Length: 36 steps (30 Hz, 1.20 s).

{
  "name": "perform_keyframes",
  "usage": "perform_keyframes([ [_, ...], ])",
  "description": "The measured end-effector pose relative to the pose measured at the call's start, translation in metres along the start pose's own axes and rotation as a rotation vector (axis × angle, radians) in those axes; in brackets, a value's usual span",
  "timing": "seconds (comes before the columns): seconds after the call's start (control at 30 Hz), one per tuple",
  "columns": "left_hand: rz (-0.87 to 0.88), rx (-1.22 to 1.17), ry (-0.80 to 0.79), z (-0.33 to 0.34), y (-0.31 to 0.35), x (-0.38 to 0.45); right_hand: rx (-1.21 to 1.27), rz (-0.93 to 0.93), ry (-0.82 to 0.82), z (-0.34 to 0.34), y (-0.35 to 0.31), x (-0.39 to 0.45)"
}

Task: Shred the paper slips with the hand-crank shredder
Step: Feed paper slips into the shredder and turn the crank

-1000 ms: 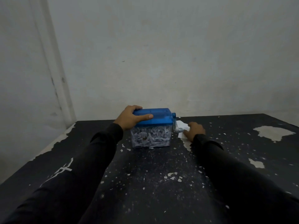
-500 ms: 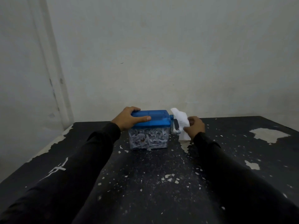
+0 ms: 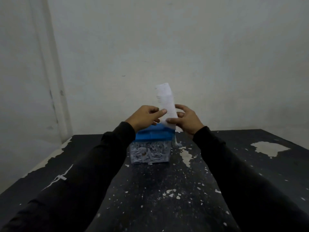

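Note:
A small hand-crank shredder (image 3: 153,136) with a blue lid and a clear bin full of white shreds stands in the middle of the black table (image 3: 167,198). Its pale crank (image 3: 176,142) hangs on the right side. Above the lid, a white paper slip (image 3: 165,101) stands upright. My right hand (image 3: 185,119) pinches its lower part. My left hand (image 3: 145,117) holds the slip's left edge between thumb and fingers. The slip's lower end is just above the lid, partly hidden by my fingers.
The table's black coating is chipped, with pale bare patches at the right (image 3: 269,148) and beside the shredder (image 3: 186,156). Small white flecks are scattered over the top. A plain wall rises close behind the table, and the table's left edge (image 3: 50,163) runs along a wall corner.
My right hand lifted the slip from the table beside the crank up over the lid. My left hand left the lid and took hold of the slip's left edge.

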<state>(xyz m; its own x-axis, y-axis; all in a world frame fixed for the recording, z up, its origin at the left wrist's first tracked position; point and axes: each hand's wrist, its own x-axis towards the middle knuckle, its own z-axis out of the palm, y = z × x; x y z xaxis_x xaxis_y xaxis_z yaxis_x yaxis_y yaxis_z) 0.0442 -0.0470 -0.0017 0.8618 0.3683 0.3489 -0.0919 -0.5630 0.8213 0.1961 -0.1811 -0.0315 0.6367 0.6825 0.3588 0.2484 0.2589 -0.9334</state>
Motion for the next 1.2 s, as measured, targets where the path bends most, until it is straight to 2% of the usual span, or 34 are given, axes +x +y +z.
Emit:
perform_keyframes([
  [0.13,0.072,-0.122,0.138,0.001,-0.007,0.006,0.005,0.004,-0.096,0.020,-0.007,-0.003],
  [0.27,0.078,-0.137,0.155,-0.008,-0.008,0.003,-0.077,-0.038,-0.043,0.030,-0.020,-0.004],
  [0.47,0.128,0.023,0.261,-0.008,-0.013,0.001,-0.124,-0.089,0.016,0.049,-0.025,-0.008],
  [0.57,0.142,0.015,0.254,-0.005,-0.011,-0.001,-0.135,-0.096,0.050,0.052,-0.022,-0.009],
  [0.77,0.186,0.013,0.267,-0.004,-0.014,-0.004,-0.096,-0.122,0.079,0.055,-0.021,-0.011],
  [0.97,0.219,0.020,0.343,-0.005,-0.016,-0.005,0.099,-0.139,0.098,0.060,-0.018,-0.013],
  [1.2,0.248,0.090,0.463,0.000,-0.015,-0.011,0.097,-0.203,0.097,0.066,-0.016,-0.015],
])
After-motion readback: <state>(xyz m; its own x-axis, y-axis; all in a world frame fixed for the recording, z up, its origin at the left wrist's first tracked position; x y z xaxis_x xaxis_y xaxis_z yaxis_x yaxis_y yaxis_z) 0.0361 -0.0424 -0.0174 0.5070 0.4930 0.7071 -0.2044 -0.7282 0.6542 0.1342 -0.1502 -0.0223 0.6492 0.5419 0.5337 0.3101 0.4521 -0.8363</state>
